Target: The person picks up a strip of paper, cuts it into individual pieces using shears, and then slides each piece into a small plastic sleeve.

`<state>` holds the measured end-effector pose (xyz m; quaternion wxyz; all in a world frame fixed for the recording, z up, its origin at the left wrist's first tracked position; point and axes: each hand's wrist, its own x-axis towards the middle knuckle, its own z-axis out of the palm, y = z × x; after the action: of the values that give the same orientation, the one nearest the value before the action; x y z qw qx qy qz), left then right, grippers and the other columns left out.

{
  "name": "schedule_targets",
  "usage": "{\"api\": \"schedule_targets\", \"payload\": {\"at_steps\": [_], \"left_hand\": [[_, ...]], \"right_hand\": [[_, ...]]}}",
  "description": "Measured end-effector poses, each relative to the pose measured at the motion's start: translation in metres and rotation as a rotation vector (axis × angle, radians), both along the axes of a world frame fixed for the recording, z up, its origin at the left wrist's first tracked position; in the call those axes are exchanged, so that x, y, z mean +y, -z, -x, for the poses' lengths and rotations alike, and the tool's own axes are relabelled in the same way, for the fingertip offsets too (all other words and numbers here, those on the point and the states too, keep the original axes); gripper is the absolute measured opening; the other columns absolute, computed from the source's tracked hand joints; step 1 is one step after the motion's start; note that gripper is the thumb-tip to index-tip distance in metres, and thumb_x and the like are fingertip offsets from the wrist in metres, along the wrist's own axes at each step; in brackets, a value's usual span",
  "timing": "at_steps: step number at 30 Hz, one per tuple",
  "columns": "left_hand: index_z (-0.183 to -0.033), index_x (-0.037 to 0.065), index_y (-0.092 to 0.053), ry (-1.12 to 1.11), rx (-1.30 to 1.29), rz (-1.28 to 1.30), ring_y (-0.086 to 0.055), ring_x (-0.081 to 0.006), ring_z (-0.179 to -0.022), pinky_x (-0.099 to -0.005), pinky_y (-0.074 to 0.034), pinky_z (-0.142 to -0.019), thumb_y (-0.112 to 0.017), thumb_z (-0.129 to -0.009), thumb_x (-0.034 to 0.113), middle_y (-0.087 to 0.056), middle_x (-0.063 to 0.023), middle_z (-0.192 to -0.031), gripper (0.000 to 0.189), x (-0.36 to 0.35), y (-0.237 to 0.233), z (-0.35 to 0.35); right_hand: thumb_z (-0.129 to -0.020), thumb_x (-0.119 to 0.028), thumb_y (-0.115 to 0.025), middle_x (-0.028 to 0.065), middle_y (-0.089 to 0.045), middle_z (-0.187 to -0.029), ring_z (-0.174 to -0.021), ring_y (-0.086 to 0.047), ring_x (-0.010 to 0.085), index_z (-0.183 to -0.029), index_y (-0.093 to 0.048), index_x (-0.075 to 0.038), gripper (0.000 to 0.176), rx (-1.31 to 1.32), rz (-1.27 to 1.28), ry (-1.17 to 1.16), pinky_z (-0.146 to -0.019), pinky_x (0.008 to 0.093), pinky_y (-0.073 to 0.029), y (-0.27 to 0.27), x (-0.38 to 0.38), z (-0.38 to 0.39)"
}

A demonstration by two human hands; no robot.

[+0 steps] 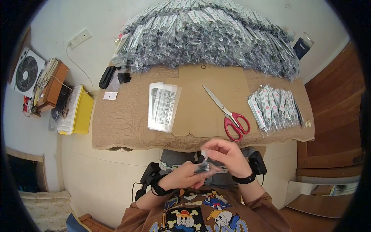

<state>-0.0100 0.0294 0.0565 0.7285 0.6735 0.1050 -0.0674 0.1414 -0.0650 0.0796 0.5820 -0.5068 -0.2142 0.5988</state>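
A small clear plastic packet point(203, 168) with dark contents is in front of my chest, below the table's front edge. My left hand point(186, 175) is closed around its lower part, the fingers curled under it. From the other side my right hand point(227, 156) comes in, thumb and index finger pinching at the packet's pale upper end. What exactly lies inside the plastic is too small to make out. Nearest on the table are large scissors point(226, 110) with red handles, lying on a cardboard sheet point(197, 112).
Flat clear sleeves with printed sheets point(164, 108) lie left of the cardboard. A smaller pile of packets point(274, 108) sits at right. Across the back rises a big heap of similar packets point(208, 38). A black case point(107, 77) rests at the left; a yellow bin point(83, 112) stands on the floor.
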Motion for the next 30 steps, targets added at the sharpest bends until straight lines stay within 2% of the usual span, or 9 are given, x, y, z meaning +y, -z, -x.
{"api": "schedule_targets", "payload": {"at_steps": [1,4,12,16,20,23,25,27,30], "left_hand": [[-0.091,0.006,-0.054,0.026,0.014,-0.029,-0.047,-0.0083,-0.044,-0.0229,-0.039,-0.044,-0.05,-0.088,0.026,-0.05,0.0,-0.05,0.021,0.0,-0.006,-0.001],[-0.09,0.004,-0.056,0.073,0.04,-0.087,-0.049,-0.008,-0.046,-0.0226,-0.038,-0.044,-0.056,-0.085,0.022,-0.05,-0.0004,-0.051,0.019,0.001,-0.012,-0.002],[-0.086,0.003,-0.056,-0.05,-0.062,-0.26,-0.048,-0.0078,-0.046,-0.023,-0.037,-0.043,-0.064,-0.08,0.019,-0.05,-0.001,-0.051,0.019,0.008,0.001,0.004],[-0.092,0.002,-0.057,-0.066,0.011,-0.008,-0.049,-0.0085,-0.047,-0.0221,-0.037,-0.045,-0.056,-0.085,0.028,-0.051,-0.0014,-0.052,0.027,0.012,0.011,0.007],[-0.102,0.0,-0.055,-0.163,0.046,0.321,-0.051,-0.0104,-0.05,-0.0233,-0.041,-0.05,-0.039,-0.092,0.032,-0.052,-0.0013,-0.054,0.037,0.016,0.0,0.004],[-0.121,0.002,-0.045,-0.309,-0.16,0.352,-0.057,-0.017,-0.077,-0.0294,-0.041,-0.083,-0.027,-0.094,0.034,-0.058,-0.0086,-0.075,0.046,0.01,0.005,-0.002],[-0.122,0.001,-0.044,-0.38,-0.22,0.187,-0.054,-0.0181,-0.084,-0.0311,-0.038,-0.088,-0.027,-0.094,0.033,-0.056,-0.01,-0.083,0.045,0.004,0.003,-0.007],[-0.123,0.001,-0.041,-0.514,-0.335,-0.144,-0.05,-0.0204,-0.097,-0.0345,-0.031,-0.098,-0.028,-0.095,0.03,-0.054,-0.0128,-0.098,0.043,-0.002,0.001,-0.012],[-0.124,0.001,-0.039,-0.667,-0.269,0.077,-0.047,-0.0209,-0.102,-0.036,-0.03,-0.098,-0.033,-0.094,0.028,-0.051,-0.0124,-0.107,0.042,-0.006,0.006,-0.019]], "right_hand": [[-0.074,0.0,-0.061,0.0066,-0.057,-0.081,-0.073,-0.053,0.0153,-0.089,-0.062,-0.004,0.016,0.0,-0.001,0.001,-0.066,0.0242,-0.042,0.002,-0.001,-0.001],[-0.075,-0.002,-0.06,0.0063,-0.057,-0.083,-0.072,-0.054,0.0156,-0.091,-0.062,-0.004,0.016,-0.839,-0.439,0.02,-0.062,0.0275,-0.043,0.013,-0.002,-0.001],[-0.065,-0.004,-0.062,0.007,-0.06,-0.087,-0.087,-0.053,0.0263,-0.089,-0.066,-0.005,0.025,-1.285,-0.716,-0.034,-0.076,0.0343,-0.044,0.014,-0.003,0.006],[-0.066,-0.005,-0.061,0.0076,-0.059,-0.091,-0.092,-0.051,0.03,-0.088,-0.065,-0.002,0.023,-1.444,-0.761,0.047,-0.08,0.0381,-0.043,0.023,-0.009,0.01],[-0.069,-0.005,-0.06,0.008,-0.059,-0.088,-0.093,-0.051,0.03,-0.089,-0.062,-0.001,0.021,-1.453,-0.789,0.115,-0.08,0.038,-0.043,0.02,-0.011,0.01],[-0.072,-0.004,-0.059,0.0091,-0.058,-0.086,-0.094,-0.051,0.0299,-0.093,-0.059,-0.001,0.021,-1.234,-0.574,0.288,-0.081,0.0374,-0.042,0.039,-0.028,0.025],[-0.074,-0.004,-0.058,0.0096,-0.058,-0.084,-0.094,-0.051,0.0299,-0.095,-0.057,-0.001,0.021,-1.123,-0.464,0.369,-0.081,0.037,-0.042,0.043,-0.028,0.03],[-0.077,-0.004,-0.056,0.0091,-0.057,-0.081,-0.087,-0.055,0.027,-0.1,-0.054,-0.001,0.023,-0.996,-0.449,0.217,-0.076,0.0334,-0.044,0.04,-0.013,0.039],[-0.079,-0.005,-0.055,0.0079,-0.057,-0.08,-0.078,-0.056,0.0249,-0.102,-0.053,-0.002,0.023,-0.708,-0.299,0.11,-0.07,0.0297,-0.045,0.045,-0.012,0.04]]}}
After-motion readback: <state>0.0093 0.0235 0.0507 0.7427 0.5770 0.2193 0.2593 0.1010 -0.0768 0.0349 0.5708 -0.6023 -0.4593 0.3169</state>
